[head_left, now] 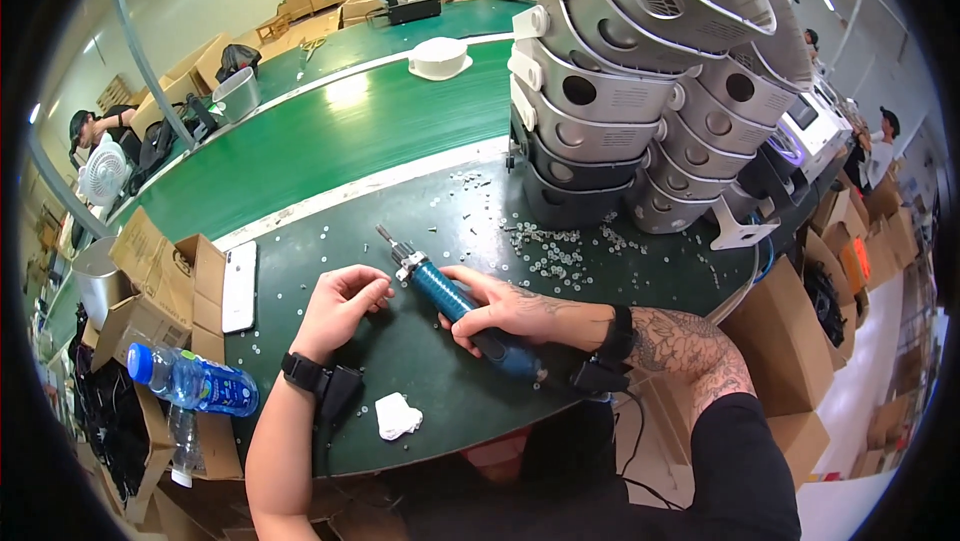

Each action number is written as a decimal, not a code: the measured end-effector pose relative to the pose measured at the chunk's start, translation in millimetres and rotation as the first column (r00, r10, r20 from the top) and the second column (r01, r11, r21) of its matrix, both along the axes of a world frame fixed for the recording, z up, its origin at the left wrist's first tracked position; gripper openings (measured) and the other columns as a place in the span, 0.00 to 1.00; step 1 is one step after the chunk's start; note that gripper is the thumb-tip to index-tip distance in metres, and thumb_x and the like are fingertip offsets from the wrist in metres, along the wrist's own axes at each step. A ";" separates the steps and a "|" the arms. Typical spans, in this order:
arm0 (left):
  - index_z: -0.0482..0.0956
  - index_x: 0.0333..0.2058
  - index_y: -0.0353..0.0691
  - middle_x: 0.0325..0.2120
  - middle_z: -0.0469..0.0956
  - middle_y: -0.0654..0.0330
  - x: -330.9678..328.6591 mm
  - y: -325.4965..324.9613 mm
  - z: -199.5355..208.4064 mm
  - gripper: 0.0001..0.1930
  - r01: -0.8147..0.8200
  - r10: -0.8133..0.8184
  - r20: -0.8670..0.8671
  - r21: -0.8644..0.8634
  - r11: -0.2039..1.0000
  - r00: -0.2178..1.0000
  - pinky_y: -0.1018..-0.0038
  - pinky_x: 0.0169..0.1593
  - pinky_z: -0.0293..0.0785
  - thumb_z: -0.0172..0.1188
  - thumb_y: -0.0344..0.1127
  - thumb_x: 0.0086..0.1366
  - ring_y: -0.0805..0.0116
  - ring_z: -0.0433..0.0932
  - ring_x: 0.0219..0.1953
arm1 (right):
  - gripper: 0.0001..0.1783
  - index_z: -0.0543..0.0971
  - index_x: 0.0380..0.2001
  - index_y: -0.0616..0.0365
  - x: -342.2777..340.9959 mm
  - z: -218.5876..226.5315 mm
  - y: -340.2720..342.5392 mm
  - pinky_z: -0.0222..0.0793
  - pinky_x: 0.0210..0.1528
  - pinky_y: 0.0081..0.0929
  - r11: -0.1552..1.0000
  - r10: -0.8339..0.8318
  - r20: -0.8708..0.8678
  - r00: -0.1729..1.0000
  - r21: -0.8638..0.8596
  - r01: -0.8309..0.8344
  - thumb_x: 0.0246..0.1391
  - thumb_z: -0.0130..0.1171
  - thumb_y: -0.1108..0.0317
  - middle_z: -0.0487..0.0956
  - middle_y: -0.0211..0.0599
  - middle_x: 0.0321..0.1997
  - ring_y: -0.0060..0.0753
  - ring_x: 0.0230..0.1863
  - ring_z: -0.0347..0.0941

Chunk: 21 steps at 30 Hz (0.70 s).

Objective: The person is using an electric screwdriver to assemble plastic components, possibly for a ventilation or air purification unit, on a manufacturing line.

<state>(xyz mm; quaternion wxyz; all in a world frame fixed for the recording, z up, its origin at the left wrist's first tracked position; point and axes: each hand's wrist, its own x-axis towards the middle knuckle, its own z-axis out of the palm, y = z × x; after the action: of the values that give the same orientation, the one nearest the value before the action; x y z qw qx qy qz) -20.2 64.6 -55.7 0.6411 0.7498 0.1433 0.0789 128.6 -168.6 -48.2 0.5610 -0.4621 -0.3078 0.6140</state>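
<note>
My right hand (495, 306) is wrapped round a blue electric screwdriver (438, 289), whose metal bit points up and to the left over the dark green tabletop. Just left of the screwdriver's front end, my left hand (343, 306) is closed with its fingers curled in and the thumb against them. Anything pinched there is hidden or too small to name. Many small washers or screws (553, 251) lie scattered beyond my right hand. A crumpled white piece (397, 416) rests on the table near my body.
Tall stacks of grey plastic housings (590, 136) stand at the far right. A phone (239, 286), a water bottle (195, 381) and cardboard boxes (155, 291) are at the left. Past the table runs a green conveyor belt (330, 136) carrying a white round part (439, 59). Co-workers sit farther off.
</note>
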 end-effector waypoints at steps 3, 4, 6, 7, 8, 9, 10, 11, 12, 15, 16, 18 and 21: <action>0.80 0.33 0.36 0.26 0.81 0.65 0.6 4.0 -5.8 0.12 -0.020 0.020 0.014 -0.016 1.000 1.000 0.80 0.33 0.72 0.59 0.37 0.74 0.79 0.76 0.27 | 0.48 0.49 0.74 0.58 0.6 -0.6 -0.7 0.76 0.37 0.27 1.000 -0.007 -0.004 1.000 0.014 0.007 0.55 0.63 0.75 0.74 0.38 0.45 0.27 0.35 0.76; 0.80 0.32 0.36 0.25 0.80 0.65 2.2 7.7 -8.8 0.14 -0.009 0.009 0.029 -0.016 1.000 1.000 0.80 0.31 0.72 0.58 0.39 0.76 0.79 0.76 0.25 | 0.48 0.49 0.74 0.58 2.2 -1.1 -0.9 0.76 0.37 0.27 1.000 -0.018 0.002 1.000 0.015 0.018 0.55 0.63 0.75 0.74 0.38 0.45 0.27 0.35 0.76; 0.79 0.31 0.37 0.23 0.78 0.66 2.3 14.8 -15.6 0.15 -0.024 0.025 0.029 -0.039 0.999 0.999 0.79 0.29 0.71 0.57 0.40 0.76 0.80 0.74 0.24 | 0.49 0.48 0.74 0.58 2.9 -4.0 -1.6 0.76 0.37 0.27 1.000 -0.001 0.000 1.000 0.015 0.001 0.55 0.63 0.75 0.74 0.39 0.45 0.27 0.35 0.76; 0.78 0.29 0.37 0.22 0.76 0.67 1.3 15.6 -16.5 0.17 -0.058 0.060 0.023 -0.058 0.997 0.998 0.79 0.28 0.69 0.56 0.41 0.76 0.80 0.73 0.23 | 0.49 0.48 0.74 0.59 1.2 -1.9 -0.1 0.76 0.37 0.27 1.000 0.003 0.021 1.000 0.016 -0.004 0.55 0.63 0.74 0.75 0.39 0.45 0.27 0.35 0.76; 0.75 0.28 0.38 0.19 0.73 0.68 4.8 10.2 -13.1 0.16 -0.121 0.122 0.023 -0.060 0.991 0.992 0.79 0.26 0.67 0.57 0.40 0.76 0.80 0.71 0.21 | 0.49 0.48 0.74 0.59 3.6 -1.0 -1.4 0.76 0.37 0.27 1.000 0.008 0.032 0.999 0.018 -0.009 0.55 0.63 0.74 0.75 0.39 0.44 0.27 0.34 0.76; 0.76 0.29 0.39 0.20 0.73 0.69 5.7 13.0 -16.7 0.14 -0.139 0.140 0.034 -0.038 0.990 0.990 0.80 0.25 0.66 0.58 0.39 0.75 0.80 0.71 0.21 | 0.49 0.48 0.74 0.59 4.2 -5.2 -1.7 0.76 0.36 0.27 1.000 -0.002 0.005 1.000 0.017 0.002 0.55 0.64 0.74 0.75 0.39 0.44 0.27 0.34 0.76; 0.76 0.31 0.39 0.21 0.73 0.69 3.0 20.0 -18.1 0.11 -0.164 0.164 0.051 -0.010 0.986 0.985 0.81 0.25 0.66 0.60 0.37 0.74 0.80 0.71 0.21 | 0.49 0.48 0.74 0.60 4.3 -9.3 0.9 0.76 0.36 0.27 1.000 -0.006 -0.018 1.000 0.023 0.007 0.55 0.64 0.74 0.75 0.38 0.43 0.27 0.34 0.76; 0.75 0.35 0.39 0.21 0.72 0.69 1.9 21.6 -19.5 0.08 -0.217 0.219 0.082 -0.038 0.975 0.972 0.82 0.25 0.64 0.61 0.35 0.73 0.81 0.70 0.21 | 0.49 0.48 0.73 0.60 2.6 -13.2 4.3 0.76 0.36 0.28 0.999 0.004 -0.013 1.000 0.051 -0.003 0.55 0.64 0.74 0.75 0.39 0.42 0.27 0.33 0.76; 0.75 0.40 0.40 0.22 0.71 0.70 0.2 22.6 -20.8 0.06 -0.263 0.270 0.110 -0.070 0.962 0.957 0.82 0.24 0.62 0.62 0.33 0.72 0.81 0.68 0.20 | 0.49 0.48 0.73 0.60 1.4 -16.8 7.0 0.75 0.35 0.28 0.997 0.009 -0.008 1.000 0.078 -0.008 0.55 0.64 0.74 0.75 0.39 0.41 0.27 0.33 0.76; 0.71 0.49 0.41 0.21 0.64 0.74 0.4 9.5 1.0 0.13 -0.349 0.348 0.056 0.009 0.937 0.936 0.82 0.23 0.55 0.64 0.31 0.69 0.85 0.61 0.21 | 0.48 0.48 0.72 0.61 7.6 -20.3 5.4 0.75 0.31 0.29 0.998 0.013 -0.037 0.999 0.062 -0.011 0.56 0.64 0.73 0.76 0.39 0.34 0.28 0.30 0.76; 0.71 0.49 0.41 0.21 0.64 0.75 -5.4 5.9 12.9 0.13 -0.390 0.382 0.087 0.116 0.913 0.920 0.83 0.23 0.54 0.64 0.30 0.69 0.86 0.61 0.22 | 0.48 0.48 0.72 0.62 6.1 -24.2 7.2 0.75 0.30 0.29 0.996 0.012 -0.079 0.997 0.090 -0.005 0.56 0.64 0.73 0.76 0.39 0.33 0.29 0.30 0.76; 0.73 0.46 0.40 0.22 0.64 0.74 -24.3 0.3 42.6 0.12 -0.259 0.212 0.183 0.292 0.921 0.960 0.84 0.26 0.54 0.63 0.27 0.67 0.85 0.60 0.23 | 0.48 0.48 0.72 0.62 6.8 -28.9 12.3 0.75 0.29 0.30 0.995 0.005 -0.074 0.997 0.102 0.003 0.55 0.64 0.74 0.76 0.39 0.33 0.29 0.29 0.76; 0.77 0.40 0.37 0.26 0.74 0.60 -72.3 -76.1 75.1 0.08 0.042 -0.148 0.180 0.488 0.872 0.973 0.77 0.31 0.67 0.63 0.28 0.62 0.71 0.74 0.26 | 0.42 0.55 0.66 0.66 7.2 -23.4 5.2 0.76 0.26 0.35 0.994 -0.050 -0.054 0.997 0.090 0.054 0.52 0.65 0.76 0.76 0.43 0.33 0.33 0.25 0.77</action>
<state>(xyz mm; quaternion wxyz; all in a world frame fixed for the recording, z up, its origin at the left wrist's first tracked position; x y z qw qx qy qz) -92.5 -11.5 19.4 0.4495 0.8788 0.0130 0.1595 135.8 -163.3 -71.6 0.6050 -0.4280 -0.3089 0.5961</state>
